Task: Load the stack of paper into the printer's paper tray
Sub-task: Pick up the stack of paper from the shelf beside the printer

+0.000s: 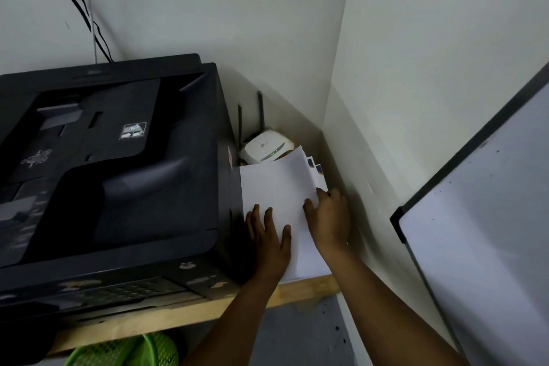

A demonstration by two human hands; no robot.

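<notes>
A stack of white paper (277,184) lies on the wooden shelf just right of a large black printer (118,163). My left hand (269,239) rests flat on the stack's near left part, fingers spread. At the stack's right edge, my right hand (328,218) has its fingers curled on the sheets, the thumb on top. A few sheets with dark printed corners stick out at the far right of the stack. The printer's paper tray is not visible from here.
A white router (267,147) with two antennas stands behind the paper in the wall corner. A whiteboard (481,217) leans at the right. The shelf's wooden front edge (166,318) runs below the printer, with a green basket (133,350) underneath. Black cables hang down the wall.
</notes>
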